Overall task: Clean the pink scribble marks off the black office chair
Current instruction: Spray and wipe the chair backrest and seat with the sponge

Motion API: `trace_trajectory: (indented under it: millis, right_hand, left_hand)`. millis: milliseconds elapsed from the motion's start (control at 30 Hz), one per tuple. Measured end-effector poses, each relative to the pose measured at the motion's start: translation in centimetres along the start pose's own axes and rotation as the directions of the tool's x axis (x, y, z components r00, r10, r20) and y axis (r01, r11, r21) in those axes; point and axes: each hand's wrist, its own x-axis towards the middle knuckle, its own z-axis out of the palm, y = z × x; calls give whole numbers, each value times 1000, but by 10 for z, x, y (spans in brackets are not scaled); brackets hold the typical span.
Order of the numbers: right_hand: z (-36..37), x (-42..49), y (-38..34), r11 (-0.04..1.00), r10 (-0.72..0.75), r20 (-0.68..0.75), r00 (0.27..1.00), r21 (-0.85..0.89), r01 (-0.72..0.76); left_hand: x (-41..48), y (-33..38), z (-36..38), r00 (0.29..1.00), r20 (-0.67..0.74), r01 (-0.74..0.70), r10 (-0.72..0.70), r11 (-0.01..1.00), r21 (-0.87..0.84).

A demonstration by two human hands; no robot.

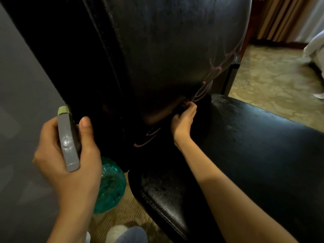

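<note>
The black office chair (175,41) fills the view, its backrest ahead and its seat (254,146) to the right. Pink scribble marks (217,71) run down the backrest's right side, and more pink lines (147,137) show low near the seat crease. My left hand (70,155) grips a spray bottle by its grey trigger head (68,141); the teal bottle body (108,185) hangs below. My right hand (184,120) reaches into the crease between backrest and seat, fingers curled on something dark that I cannot make out.
A grey panel (21,102) stands close on the left. Patterned carpet (271,76) lies to the right, with striped curtains (273,20) and white fabric (315,46) beyond it. A foot in a light shoe (119,234) shows at the bottom.
</note>
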Motion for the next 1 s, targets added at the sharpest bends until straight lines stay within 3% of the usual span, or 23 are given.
trace_trajectory:
  millis: [233, 400, 500, 633, 800, 900, 1000]
  right_hand:
    - [-3, -111, -34, 964, -32, 186, 982, 264, -18]
    - [-25, -151, -42, 933, -136, 379, 915, 359, -10]
    - [-37, -125, -40, 886, 41, 302, 952, 429, -174]
    - [-41, -58, -28, 906, 181, 13, 983, 387, -172]
    - [-15, -20, -14, 896, 173, 147, 974, 388, -218]
    - [1, -50, -24, 880, 191, 104, 976, 422, -217]
    - [2, -111, -38, 903, 94, 142, 985, 404, -145]
  left_hand:
    - [-1, 1, 2, 999, -20, -35, 35, 999, 33]
    - [-1, 2, 0, 1000, -12, -18, 19, 1000, 25]
    - [1, 7, -3, 1000, -5, -20, 20, 1000, -5]
    - [3, 11, -4, 997, 6, -78, 78, 997, -22]
    - [4, 6, -1, 997, 12, -70, 71, 997, -40]
    - [3, 6, 1, 997, -2, -73, 73, 996, -58]
    - [1, 6, 2, 998, -8, -62, 62, 996, -59]
